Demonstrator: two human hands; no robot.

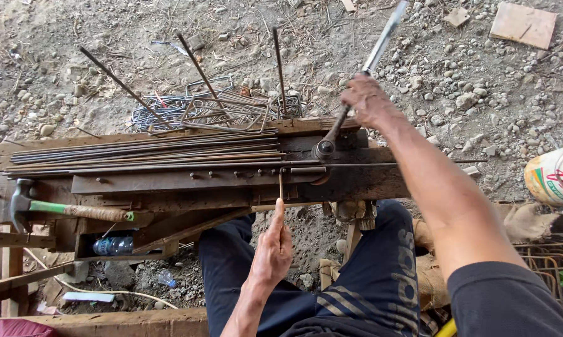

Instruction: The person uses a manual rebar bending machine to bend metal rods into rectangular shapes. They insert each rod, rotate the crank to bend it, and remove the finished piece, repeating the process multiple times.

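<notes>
The right hand (367, 100) is clenching around the long metal lever (362, 75), fingers wrapped fully about its shaft partway up, with the lever's lower end sitting at a round pivot (324, 148) on the bending bench (231, 181). The left hand (273, 246) is pinching the near end of a thin steel rod (281, 184), thumb and fingers closed on it just below the bench's front edge. Straight rods (138, 153) are lying in a bundle along the bench top. Bent rod loops (213, 109) are resting on the gravel beyond. A green-handled hammer (63, 209) is lying at the bench's left.
</notes>
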